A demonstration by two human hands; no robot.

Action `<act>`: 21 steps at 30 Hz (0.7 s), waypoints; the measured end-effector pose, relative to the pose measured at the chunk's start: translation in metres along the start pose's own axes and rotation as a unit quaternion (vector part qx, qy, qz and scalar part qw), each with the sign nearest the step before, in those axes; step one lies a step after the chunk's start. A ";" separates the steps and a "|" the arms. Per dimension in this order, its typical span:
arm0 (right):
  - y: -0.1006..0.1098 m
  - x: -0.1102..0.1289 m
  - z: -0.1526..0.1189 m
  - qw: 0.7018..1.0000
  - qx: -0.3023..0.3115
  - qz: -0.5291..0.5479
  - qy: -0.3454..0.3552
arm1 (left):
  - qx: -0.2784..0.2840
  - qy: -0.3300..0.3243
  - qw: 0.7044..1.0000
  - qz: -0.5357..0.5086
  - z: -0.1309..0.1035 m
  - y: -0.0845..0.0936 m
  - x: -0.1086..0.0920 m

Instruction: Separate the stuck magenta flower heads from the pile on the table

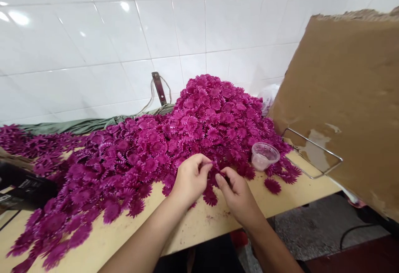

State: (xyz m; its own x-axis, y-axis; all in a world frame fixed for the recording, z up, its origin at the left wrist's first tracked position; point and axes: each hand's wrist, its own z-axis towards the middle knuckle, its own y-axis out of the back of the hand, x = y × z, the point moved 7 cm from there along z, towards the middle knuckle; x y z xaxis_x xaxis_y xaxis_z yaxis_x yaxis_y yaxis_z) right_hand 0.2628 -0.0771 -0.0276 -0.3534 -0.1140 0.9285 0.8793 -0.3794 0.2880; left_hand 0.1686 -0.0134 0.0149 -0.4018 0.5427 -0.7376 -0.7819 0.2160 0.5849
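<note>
Both hands meet at the front edge of a big heap of magenta artificial flower heads. My left hand is closed, thumb and fingers pinching a small magenta flower piece. From the other side my right hand also pinches that piece, its fingers curled in. The exact shape of the piece is mostly hidden by the fingertips. Just below the hands a loose flower head lies on the table. To the right of my right hand stands a clear plastic cup among the flowers.
The pale table carries flowers far to the left, beside a black box. A large cardboard sheet leans at the right, with a bent metal wire frame before it. Green cloth lies along the tiled wall.
</note>
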 end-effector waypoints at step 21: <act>0.029 -0.008 -0.001 0.986 -0.055 0.153 -0.022 | -0.136 -0.115 0.980 0.092 0.057 0.051 -0.017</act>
State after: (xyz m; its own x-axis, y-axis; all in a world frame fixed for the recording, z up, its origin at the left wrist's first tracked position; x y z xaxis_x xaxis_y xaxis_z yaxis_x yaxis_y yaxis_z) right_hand 0.2910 -0.0881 -0.0264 -0.0608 -0.1984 0.9782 0.9015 -0.4315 -0.0315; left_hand 0.1621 0.0346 0.0764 -0.4543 0.7268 -0.5151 -0.8173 -0.1099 0.5657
